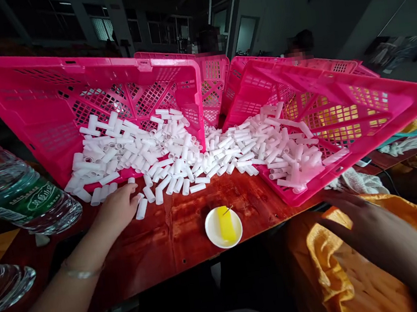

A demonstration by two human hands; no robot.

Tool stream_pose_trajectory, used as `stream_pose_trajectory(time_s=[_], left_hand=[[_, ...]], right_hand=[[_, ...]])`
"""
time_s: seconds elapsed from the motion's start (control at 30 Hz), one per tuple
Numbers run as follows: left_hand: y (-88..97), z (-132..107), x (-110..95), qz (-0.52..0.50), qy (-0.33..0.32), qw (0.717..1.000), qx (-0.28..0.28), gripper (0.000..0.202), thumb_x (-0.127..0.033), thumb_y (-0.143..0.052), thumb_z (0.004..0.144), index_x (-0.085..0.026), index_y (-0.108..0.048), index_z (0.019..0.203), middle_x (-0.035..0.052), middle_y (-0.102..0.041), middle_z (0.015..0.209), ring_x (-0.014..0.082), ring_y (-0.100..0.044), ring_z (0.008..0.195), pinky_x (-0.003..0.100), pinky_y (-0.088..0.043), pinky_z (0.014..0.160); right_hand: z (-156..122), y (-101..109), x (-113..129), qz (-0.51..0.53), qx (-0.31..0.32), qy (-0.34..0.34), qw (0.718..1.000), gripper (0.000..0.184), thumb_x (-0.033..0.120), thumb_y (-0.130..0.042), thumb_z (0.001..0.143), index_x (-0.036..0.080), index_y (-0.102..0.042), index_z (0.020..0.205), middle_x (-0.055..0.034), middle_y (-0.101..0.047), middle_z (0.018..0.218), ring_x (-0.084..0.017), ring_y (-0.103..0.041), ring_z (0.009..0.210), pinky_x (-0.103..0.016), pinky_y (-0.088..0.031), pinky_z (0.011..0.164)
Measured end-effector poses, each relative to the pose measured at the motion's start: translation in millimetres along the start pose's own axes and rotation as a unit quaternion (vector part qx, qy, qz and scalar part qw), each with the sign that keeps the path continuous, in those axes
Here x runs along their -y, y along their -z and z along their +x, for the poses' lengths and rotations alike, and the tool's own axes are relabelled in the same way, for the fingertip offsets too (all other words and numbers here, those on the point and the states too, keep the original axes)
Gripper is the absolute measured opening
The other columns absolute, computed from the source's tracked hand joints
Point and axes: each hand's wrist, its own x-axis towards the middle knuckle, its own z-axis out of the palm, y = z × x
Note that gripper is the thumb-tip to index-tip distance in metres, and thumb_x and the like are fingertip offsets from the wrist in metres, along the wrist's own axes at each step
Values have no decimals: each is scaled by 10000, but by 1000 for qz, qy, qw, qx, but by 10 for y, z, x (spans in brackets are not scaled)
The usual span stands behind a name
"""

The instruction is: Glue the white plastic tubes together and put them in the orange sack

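Many short white plastic tubes (147, 156) lie heaped in and before a pink crate (32, 117) tipped on its side. At the heap's front left edge, my left hand (119, 205) has its fingers bent together on a white plastic tube (131, 181); part of the grip is hidden. Another tube lies on the table just below the fingertips. My right hand (361, 221), slightly blurred, is over orange cloth (377, 267) at the right, thumb apart from the fingers and nothing visible in it.
A small white dish (210, 231) with a yellow block (226, 224) sits near the front edge of the reddish table (159, 253). A second tipped pink crate (334, 64) stands right. Large water bottles (19, 194) are at left, a white cloth (359, 181) at right. People are beyond the crates.
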Motion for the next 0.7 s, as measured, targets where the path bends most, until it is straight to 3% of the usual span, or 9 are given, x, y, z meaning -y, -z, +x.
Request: stream_pose_trajectory(time_s=[0.07,0.17,0.23,0.3,0.43,0.47,0.57,0.63,0.7], left_hand=[[-60,233,179,7,11,999,40,317,-274,-516,788,-131,-632,1046,156,-700,1074,326,-655,984,410,-501,828],[-125,350,214,7,13,998,64,255,-238,-582,716,-155,-668,942,109,-736,945,292,-686,868,349,-509,714],[-121,334,181,9,16,998,55,311,-225,-597,691,-147,-669,983,114,-734,957,298,-680,887,350,-508,724],[-76,248,141,14,19,999,25,432,-253,-584,707,-135,-631,1120,128,-717,1021,311,-664,943,375,-508,784],[11,-205,-6,-130,8,987,-95,620,-449,-555,781,-163,-496,1328,105,-678,1099,277,-656,951,381,-516,856],[3,-360,-65,-203,8,975,-90,620,-497,-569,774,-181,-519,1306,87,-686,1078,264,-666,922,370,-532,834],[-123,-782,-270,-335,-19,942,29,478,-515,-605,764,-218,-636,1137,64,-707,1071,253,-681,925,340,-561,792],[-263,-948,-392,-322,-66,942,61,360,-461,-601,781,-230,-679,1046,64,-703,1074,251,-674,956,335,-562,803],[-398,-1005,-475,-260,-118,957,53,300,-376,-554,811,-233,-694,1035,70,-690,1064,244,-663,971,349,-549,849]], right_hand=[[514,-454,114,42,51,-5,998,162,263,-532,876,188,-660,812,-89,-679,748,-221,-637,658,-322,-484,629],[1285,-1128,345,83,41,-27,995,151,130,-504,859,138,-653,838,-75,-649,722,-162,-604,651,-266,-448,629],[1614,-1421,428,96,26,-33,994,88,128,-555,830,134,-642,817,-61,-625,718,-139,-579,649,-250,-433,626],[1726,-1552,438,114,13,-33,993,40,153,-605,806,149,-623,771,-40,-601,710,-123,-560,650,-239,-422,629],[1361,-1427,391,147,-30,-40,988,121,280,-592,849,160,-585,850,-16,-568,716,-130,-555,658,-249,-426,632],[1185,-1346,397,172,-41,-45,983,149,314,-561,875,165,-567,883,-12,-564,715,-135,-553,647,-253,-433,616],[615,-1099,500,321,-8,-31,946,144,338,-490,925,197,-521,928,-4,-577,731,-138,-549,606,-245,-452,540],[311,-1003,624,391,72,-1,918,94,297,-510,920,209,-528,947,-13,-606,771,-142,-571,621,-243,-477,533],[133,-1005,744,392,122,20,912,141,251,-532,911,212,-549,1045,-46,-651,879,-164,-622,718,-269,-531,612]])
